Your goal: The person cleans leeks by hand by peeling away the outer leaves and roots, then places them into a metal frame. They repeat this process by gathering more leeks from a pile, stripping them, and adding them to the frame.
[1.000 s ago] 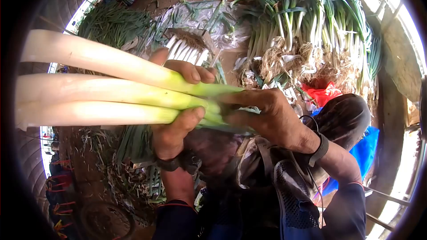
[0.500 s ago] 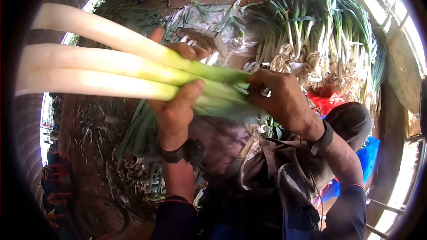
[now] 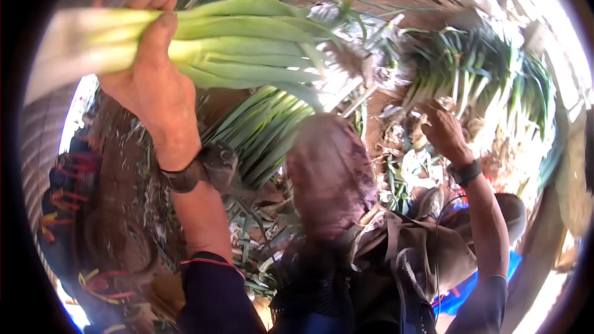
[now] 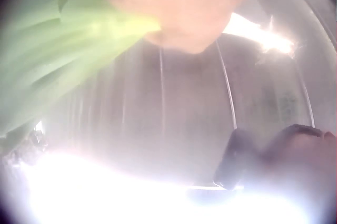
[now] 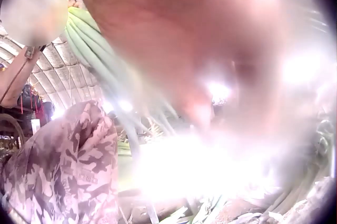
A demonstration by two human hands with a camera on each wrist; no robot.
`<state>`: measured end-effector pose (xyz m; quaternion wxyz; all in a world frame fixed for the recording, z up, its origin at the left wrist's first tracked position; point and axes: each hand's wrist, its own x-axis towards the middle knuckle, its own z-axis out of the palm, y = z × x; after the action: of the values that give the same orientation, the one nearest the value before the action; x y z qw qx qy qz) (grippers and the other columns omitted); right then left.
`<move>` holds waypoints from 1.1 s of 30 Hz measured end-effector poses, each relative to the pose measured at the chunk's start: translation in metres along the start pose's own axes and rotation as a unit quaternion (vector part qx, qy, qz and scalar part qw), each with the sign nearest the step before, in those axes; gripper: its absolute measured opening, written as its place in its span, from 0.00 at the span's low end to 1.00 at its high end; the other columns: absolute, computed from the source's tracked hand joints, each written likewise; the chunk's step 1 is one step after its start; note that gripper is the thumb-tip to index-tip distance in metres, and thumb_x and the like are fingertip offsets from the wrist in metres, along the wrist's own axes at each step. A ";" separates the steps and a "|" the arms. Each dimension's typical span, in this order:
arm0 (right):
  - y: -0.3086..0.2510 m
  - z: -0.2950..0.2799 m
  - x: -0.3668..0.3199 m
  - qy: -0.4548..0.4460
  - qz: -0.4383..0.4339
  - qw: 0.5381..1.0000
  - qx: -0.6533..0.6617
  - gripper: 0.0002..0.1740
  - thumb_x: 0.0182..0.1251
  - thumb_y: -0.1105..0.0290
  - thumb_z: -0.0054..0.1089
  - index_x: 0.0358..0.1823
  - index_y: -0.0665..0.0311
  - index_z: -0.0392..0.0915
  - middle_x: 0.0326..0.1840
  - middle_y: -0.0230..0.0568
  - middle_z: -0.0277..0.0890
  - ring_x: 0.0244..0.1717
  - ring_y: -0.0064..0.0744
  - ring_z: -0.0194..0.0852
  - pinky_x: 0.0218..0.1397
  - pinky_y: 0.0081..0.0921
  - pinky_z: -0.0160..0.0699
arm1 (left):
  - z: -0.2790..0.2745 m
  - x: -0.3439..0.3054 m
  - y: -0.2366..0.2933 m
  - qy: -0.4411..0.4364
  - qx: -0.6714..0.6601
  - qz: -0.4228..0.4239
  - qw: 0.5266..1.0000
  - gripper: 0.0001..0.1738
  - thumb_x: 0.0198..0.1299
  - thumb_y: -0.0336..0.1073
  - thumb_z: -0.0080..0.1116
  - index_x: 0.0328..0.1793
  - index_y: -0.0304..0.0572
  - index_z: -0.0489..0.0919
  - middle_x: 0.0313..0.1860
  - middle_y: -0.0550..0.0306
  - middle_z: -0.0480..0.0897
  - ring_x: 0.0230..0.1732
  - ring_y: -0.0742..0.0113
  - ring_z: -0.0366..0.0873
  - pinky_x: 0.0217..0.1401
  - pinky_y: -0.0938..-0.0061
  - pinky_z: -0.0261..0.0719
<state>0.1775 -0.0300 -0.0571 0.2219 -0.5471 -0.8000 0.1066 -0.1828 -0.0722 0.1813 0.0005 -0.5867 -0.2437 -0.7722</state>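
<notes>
High at the left of the head view, my left hand (image 3: 153, 77) grips a bunch of leeks (image 3: 241, 43), thumb across the stalks. The pale shafts point left and the green leaves fan out to the right. The left wrist view has the leaf side of the leeks (image 4: 58, 56) spreading from the blurred hand (image 4: 179, 8). Over on the right, my right hand (image 3: 444, 131) is away from the bunch with loosely bent fingers, nearest to the rooty ends of the standing leeks (image 3: 470, 68). It appears large and blurred in the right wrist view, with nothing visible in it.
A pile of green leaves (image 3: 263, 133) lies beyond my knee (image 3: 331, 173). Leaf scraps litter the ground around it. Pale plastic sheeting (image 3: 337, 15) is spread farther back. A blue bag (image 3: 461, 294) lies beside my right leg, and a wooden beam (image 3: 532, 260) runs along the right.
My right hand has let go of the leeks' green part and moved right toward the standing leeks. My left hand has carried the bunch up and left. The view has shifted.
</notes>
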 end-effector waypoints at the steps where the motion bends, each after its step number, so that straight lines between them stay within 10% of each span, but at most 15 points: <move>1: 0.003 0.009 0.008 0.006 -0.019 1.000 0.002 0.25 0.56 0.75 0.58 0.58 0.62 0.75 0.57 0.48 0.74 0.52 0.53 0.77 0.52 0.43 0.76 | -0.008 0.008 0.007 -0.011 0.077 0.030 0.997 0.39 0.51 0.14 0.55 0.72 0.24 0.57 0.46 0.41 0.82 0.45 0.56 0.83 0.56 0.64 0.82; 7: -0.002 0.045 0.032 -0.040 -0.078 0.993 0.077 0.22 0.54 0.74 0.61 0.53 0.61 0.79 0.51 0.48 0.80 0.48 0.53 0.80 0.51 0.43 0.76 | -0.079 0.052 0.019 -0.057 0.499 0.022 0.865 0.33 0.50 0.19 0.65 0.65 0.30 0.70 0.52 0.50 0.80 0.48 0.64 0.80 0.53 0.70 0.79; 9: -0.005 0.057 0.039 -0.106 -0.077 0.985 0.109 0.22 0.53 0.75 0.61 0.53 0.61 0.79 0.56 0.51 0.80 0.53 0.52 0.79 0.55 0.40 0.76 | -0.081 0.046 0.023 -0.131 0.741 -0.076 0.654 0.32 0.51 0.23 0.60 0.66 0.38 0.69 0.52 0.41 0.81 0.51 0.43 0.81 0.57 0.56 0.78; 10: -0.013 0.058 0.040 -0.119 -0.075 0.982 0.124 0.23 0.54 0.75 0.61 0.55 0.63 0.79 0.56 0.53 0.80 0.57 0.51 0.78 0.58 0.39 0.75 | -0.089 0.038 0.017 -0.156 0.659 0.037 0.735 0.34 0.51 0.23 0.58 0.68 0.42 0.68 0.52 0.37 0.80 0.52 0.36 0.79 0.58 0.52 0.77; 15: -0.016 0.059 0.041 -0.212 -0.024 0.973 0.089 0.27 0.55 0.67 0.63 0.58 0.67 0.79 0.56 0.57 0.79 0.60 0.51 0.76 0.64 0.38 0.72 | -0.168 0.029 -0.031 -0.217 0.703 0.099 0.669 0.37 0.49 0.20 0.58 0.69 0.46 0.66 0.53 0.35 0.78 0.52 0.36 0.79 0.52 0.50 0.80; 26: -0.015 0.048 0.040 -0.222 -0.037 0.970 0.097 0.26 0.57 0.64 0.65 0.57 0.66 0.79 0.51 0.55 0.80 0.52 0.50 0.79 0.56 0.40 0.76 | -0.226 -0.030 -0.082 -0.314 0.711 -0.014 0.629 0.31 0.47 0.20 0.57 0.61 0.39 0.67 0.44 0.33 0.77 0.43 0.32 0.79 0.46 0.47 0.78; 33: -0.004 0.010 0.036 -0.208 -0.097 0.961 0.156 0.22 0.63 0.74 0.67 0.59 0.65 0.78 0.44 0.43 0.78 0.43 0.31 0.84 0.46 0.27 0.82 | -0.221 -0.061 -0.122 -0.451 0.639 -0.112 0.613 0.29 0.49 0.18 0.55 0.61 0.34 0.67 0.50 0.29 0.75 0.49 0.31 0.77 0.48 0.46 0.77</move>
<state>0.1585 0.0021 -0.0552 0.1426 -0.3911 -0.8513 0.3195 -0.3987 -0.0655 0.0377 0.1783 -0.6803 -0.7088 -0.0537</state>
